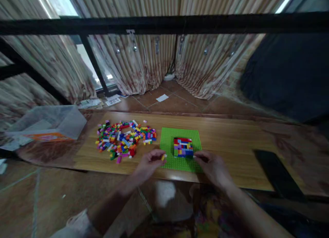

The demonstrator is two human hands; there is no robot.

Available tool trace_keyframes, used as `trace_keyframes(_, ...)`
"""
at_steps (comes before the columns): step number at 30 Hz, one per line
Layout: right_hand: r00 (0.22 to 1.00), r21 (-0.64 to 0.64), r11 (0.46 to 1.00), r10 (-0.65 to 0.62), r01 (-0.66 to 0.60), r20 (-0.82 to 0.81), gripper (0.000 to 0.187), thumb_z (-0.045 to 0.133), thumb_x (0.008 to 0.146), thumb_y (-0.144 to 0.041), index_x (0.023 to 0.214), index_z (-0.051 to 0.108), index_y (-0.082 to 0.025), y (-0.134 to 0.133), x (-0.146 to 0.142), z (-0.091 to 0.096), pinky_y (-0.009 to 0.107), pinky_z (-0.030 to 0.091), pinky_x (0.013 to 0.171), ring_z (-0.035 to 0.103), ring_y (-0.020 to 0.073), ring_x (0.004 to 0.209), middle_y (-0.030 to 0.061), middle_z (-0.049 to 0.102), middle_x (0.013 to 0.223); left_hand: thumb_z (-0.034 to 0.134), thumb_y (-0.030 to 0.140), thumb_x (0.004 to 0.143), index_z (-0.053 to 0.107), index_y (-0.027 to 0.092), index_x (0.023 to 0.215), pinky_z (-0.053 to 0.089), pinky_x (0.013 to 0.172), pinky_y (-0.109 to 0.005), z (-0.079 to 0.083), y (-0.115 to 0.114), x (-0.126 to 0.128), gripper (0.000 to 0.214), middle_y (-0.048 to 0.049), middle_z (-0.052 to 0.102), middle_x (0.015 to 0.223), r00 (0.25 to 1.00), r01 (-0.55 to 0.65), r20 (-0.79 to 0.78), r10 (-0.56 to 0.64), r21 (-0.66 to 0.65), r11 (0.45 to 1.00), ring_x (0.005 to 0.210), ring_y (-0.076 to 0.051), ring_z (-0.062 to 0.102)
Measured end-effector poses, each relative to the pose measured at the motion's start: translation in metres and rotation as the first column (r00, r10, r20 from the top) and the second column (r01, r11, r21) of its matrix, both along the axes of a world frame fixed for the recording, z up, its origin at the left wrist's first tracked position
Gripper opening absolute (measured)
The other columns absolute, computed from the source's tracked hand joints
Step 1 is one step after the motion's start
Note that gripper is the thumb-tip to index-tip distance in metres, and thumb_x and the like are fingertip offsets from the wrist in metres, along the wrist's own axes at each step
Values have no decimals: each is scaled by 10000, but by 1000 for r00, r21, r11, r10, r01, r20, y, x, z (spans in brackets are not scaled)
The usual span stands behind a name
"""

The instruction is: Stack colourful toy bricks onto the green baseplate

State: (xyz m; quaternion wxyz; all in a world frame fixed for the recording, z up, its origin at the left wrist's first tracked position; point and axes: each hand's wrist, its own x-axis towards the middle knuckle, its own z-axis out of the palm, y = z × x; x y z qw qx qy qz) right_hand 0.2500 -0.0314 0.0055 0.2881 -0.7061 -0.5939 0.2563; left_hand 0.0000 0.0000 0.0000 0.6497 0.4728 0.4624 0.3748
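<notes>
A green baseplate (169,137) lies on a low wooden table (231,142). On it stands a small block of many-coloured bricks (183,147). My left hand (150,162) rests at the plate's near left corner, its fingers pinched on small bricks (163,157), one yellow and one white. My right hand (212,166) sits at the plate's near right corner, fingers curled, with the fingertips touching the block's near right side; I cannot see anything held in it. A heap of loose coloured bricks (124,139) lies to the left of the plate.
A clear plastic bag (48,123) lies at the table's left end. A dark flat object (277,173) rests near the right front edge. Curtains (144,63) and a black metal frame (164,24) stand behind the table. Papers (113,101) lie on the tiled floor.
</notes>
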Motion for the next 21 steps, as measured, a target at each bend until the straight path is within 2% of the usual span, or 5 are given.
trace_keyframes(6,994,114,988,98,-104,58,205,519,818,-286,838,712,-218,3,-3,-3,294,483,766,656,178,818,33,707,887,734,243,646,658,165,927,438,680,-244,-9,5,-7,302,2,614,803,1000,14,-2,-14,-5,1000,730,-117,542)
trace_keyframes(16,974,132,978,136,-161,179,235,484,844,-240,891,712,-211,3,-5,-3,289,484,751,662,175,827,41,706,910,738,235,643,648,161,925,435,680,-237,-10,7,-7,305,4,614,811,998,54,37,-54,-11,998,730,-108,538)
trace_keyframes(21,978,123,984,106,-129,178,233,506,824,-250,954,696,-216,2,-3,-4,296,491,746,653,176,814,36,700,902,738,230,647,647,158,936,434,681,-234,-9,7,-7,311,0,620,820,998,53,36,-52,-17,998,741,-109,542)
